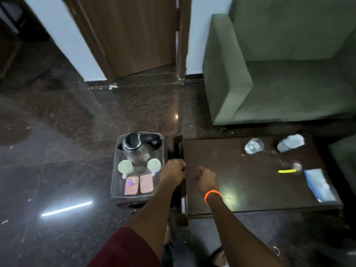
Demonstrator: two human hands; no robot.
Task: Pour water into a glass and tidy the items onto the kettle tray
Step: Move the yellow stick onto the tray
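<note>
Left hand (173,171): fingers clamped on the table (240,191) end edge.
Right hand (207,177): fingers curled together, nothing held.
Kettle tray (115,182): left of fingers.
Glass (253,145): beyond fingers, bare tabletop between.

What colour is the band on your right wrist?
Orange: the wristband sits just behind the right hand, clearest in the head view.

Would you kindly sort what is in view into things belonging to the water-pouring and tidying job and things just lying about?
Job: clear drinking glass; plastic water bottle lying on its side; grey kettle tray; glass kettle with black lid.

Lying about: green sofa; yellow stick; blue-white packet.
</note>
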